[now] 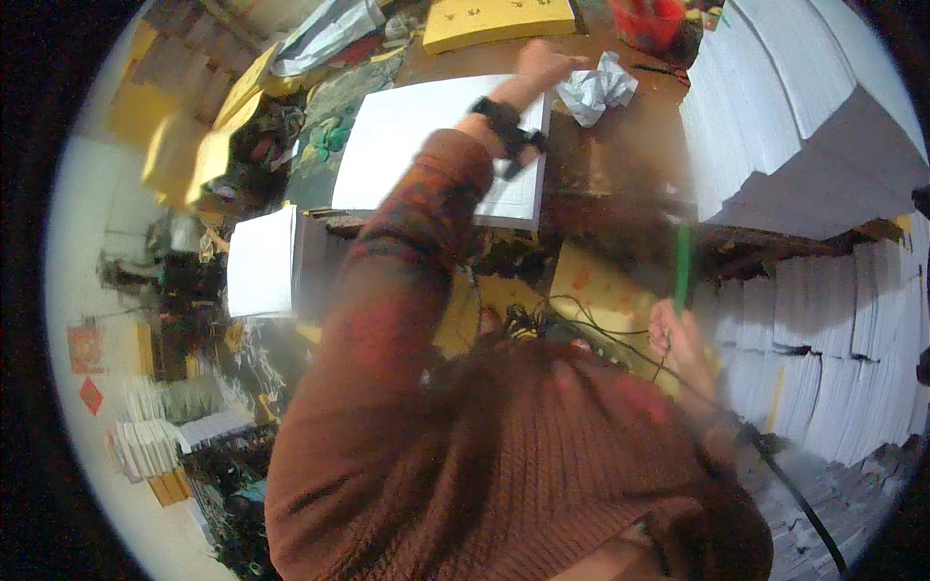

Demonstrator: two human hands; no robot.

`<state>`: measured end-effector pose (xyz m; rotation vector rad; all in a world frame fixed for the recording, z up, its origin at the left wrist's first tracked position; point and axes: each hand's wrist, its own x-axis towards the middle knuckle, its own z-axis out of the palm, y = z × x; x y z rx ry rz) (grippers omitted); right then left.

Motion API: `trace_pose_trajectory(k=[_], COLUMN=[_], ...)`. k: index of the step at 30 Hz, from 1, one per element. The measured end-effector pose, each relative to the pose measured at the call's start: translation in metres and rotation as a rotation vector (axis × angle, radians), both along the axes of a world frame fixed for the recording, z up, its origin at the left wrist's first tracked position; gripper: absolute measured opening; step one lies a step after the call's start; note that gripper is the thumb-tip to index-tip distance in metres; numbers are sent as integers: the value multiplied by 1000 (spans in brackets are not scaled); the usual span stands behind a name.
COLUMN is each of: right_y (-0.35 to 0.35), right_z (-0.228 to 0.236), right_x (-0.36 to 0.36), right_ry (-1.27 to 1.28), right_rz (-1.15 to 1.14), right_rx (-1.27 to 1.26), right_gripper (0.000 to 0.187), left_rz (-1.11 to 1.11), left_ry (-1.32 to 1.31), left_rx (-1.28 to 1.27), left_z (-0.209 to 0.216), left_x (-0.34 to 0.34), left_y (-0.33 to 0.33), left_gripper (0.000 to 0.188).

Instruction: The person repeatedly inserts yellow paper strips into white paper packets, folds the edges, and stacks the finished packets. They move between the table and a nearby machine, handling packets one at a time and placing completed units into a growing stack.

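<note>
My left hand (550,66) reaches far out over a stack of white sheets (397,136) on the brown table. Motion smears its fingers, and I cannot tell whether they are spread or closed. Just right of them lies a crumpled white paper (599,89); whether they touch it is unclear. A dark band with a small black device circles that wrist. Lower on the right, by the table's near edge, my right hand (672,331) is closed around the end of a flat green strip (683,261), which points up and away.
Tall piles of white paper (756,97) stand on the table's right, with more bundles (804,339) below. A yellow block (499,21) and a red container (647,21) sit at the back. Another white paper stack (262,263) is at left. Dark cables (605,329) hang near my body.
</note>
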<state>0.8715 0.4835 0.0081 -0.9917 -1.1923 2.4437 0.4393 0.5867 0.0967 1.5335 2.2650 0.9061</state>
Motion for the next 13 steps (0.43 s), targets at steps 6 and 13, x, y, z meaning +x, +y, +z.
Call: trace_pose_trajectory(k=[6, 13], right_y=[-24, -50], right_z=[-27, -97], right_x=[-110, -242], right_ry=[0, -5], right_rz=[-194, -612], right_rx=[-6, -375], right_gripper=[37, 48], left_rz=[-311, -474], left_ry=[153, 22], left_rx=[-21, -476], left_z=[-41, -55], left_x=[-107, -133], left_y=[-38, -8], left_gripper=[44, 44])
